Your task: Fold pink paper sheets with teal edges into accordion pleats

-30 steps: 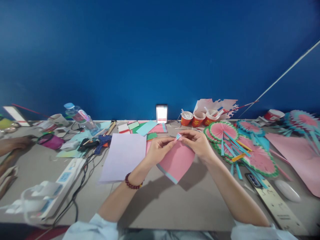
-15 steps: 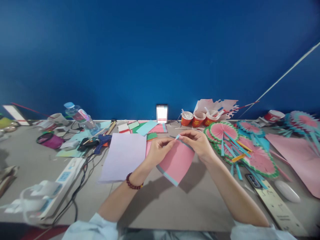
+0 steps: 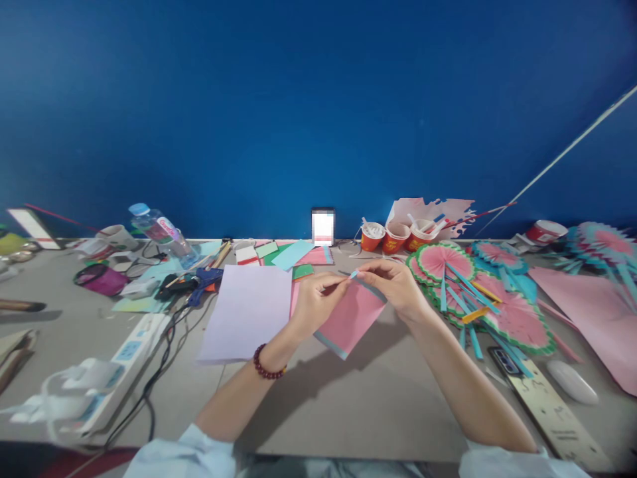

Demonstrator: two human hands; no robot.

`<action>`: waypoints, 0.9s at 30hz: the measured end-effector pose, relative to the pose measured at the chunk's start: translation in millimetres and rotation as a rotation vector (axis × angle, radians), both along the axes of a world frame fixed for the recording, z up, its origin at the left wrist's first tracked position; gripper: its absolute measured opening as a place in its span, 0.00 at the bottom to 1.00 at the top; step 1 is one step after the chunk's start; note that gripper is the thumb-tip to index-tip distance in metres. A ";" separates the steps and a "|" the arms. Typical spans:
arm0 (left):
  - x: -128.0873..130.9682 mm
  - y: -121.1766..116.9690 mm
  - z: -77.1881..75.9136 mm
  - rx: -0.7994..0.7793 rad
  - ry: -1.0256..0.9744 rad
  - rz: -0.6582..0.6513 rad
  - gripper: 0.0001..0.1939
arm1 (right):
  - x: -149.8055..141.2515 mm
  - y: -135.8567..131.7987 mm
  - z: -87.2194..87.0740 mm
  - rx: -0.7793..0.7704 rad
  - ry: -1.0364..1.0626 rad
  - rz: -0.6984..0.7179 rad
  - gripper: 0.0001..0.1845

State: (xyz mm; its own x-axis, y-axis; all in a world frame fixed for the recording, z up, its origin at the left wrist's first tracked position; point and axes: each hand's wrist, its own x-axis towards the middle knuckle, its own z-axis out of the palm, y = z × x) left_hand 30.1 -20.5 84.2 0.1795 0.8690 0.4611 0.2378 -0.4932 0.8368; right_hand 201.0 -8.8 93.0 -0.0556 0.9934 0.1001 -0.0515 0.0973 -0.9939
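Pink paper with blue edges (image 3: 351,318) is up over the grey table (image 3: 358,418), in front of the person. One corner points down toward the person's body; I can't tell which side is longer. The left hand (image 3: 317,300) and right hand (image 3: 398,287) pinch its top corner, fingertips close together. Both arms reach forward and slant in, fingers bent.
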 end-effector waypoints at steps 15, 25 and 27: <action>-2.3 -10.0 10.8 0.161 0.175 0.010 0.11 | 12.0 -2.2 6.6 0.218 -0.347 0.138 0.18; -2.7 -10.6 7.9 0.181 0.203 0.008 0.10 | 13.8 -0.3 5.9 0.301 -0.369 0.122 0.09; -3.2 -10.4 7.8 0.179 0.203 0.004 0.10 | 13.6 -0.5 6.1 0.295 -0.364 0.124 0.09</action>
